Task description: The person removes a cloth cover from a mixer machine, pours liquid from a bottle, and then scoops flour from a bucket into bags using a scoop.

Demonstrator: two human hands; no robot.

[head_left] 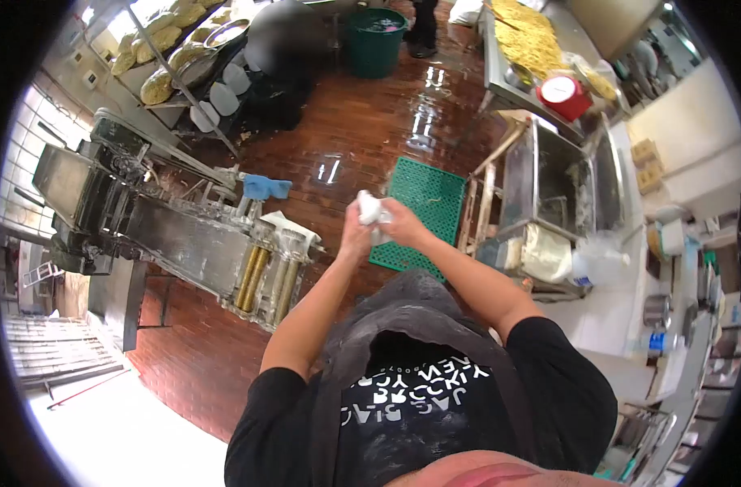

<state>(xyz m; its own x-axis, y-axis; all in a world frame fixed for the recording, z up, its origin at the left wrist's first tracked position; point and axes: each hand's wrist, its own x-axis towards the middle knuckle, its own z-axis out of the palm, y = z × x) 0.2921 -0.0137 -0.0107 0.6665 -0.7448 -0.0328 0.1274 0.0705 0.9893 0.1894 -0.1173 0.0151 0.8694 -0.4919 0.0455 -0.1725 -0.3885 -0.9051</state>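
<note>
Out in front of my body, both hands grip a crumpled white piece (370, 209), which looks like cloth or paper; I cannot tell which. My left hand (355, 234) is closed on its left side. Closed on the other side is my right hand (402, 225), close beside the left. Part of the white piece hangs below between the hands. Beneath them lie the brown tiled floor (338, 134) and a green perforated mat (425, 203).
To the left stands a long machine (184, 231) with brass-coloured rollers (257, 278) and a blue cloth (266, 187) on it. At right are a metal tank (558, 174) and a table of yellow noodles (528, 36) with a red scale (565, 96). A green bin (375, 50) stands ahead, near a blurred person.
</note>
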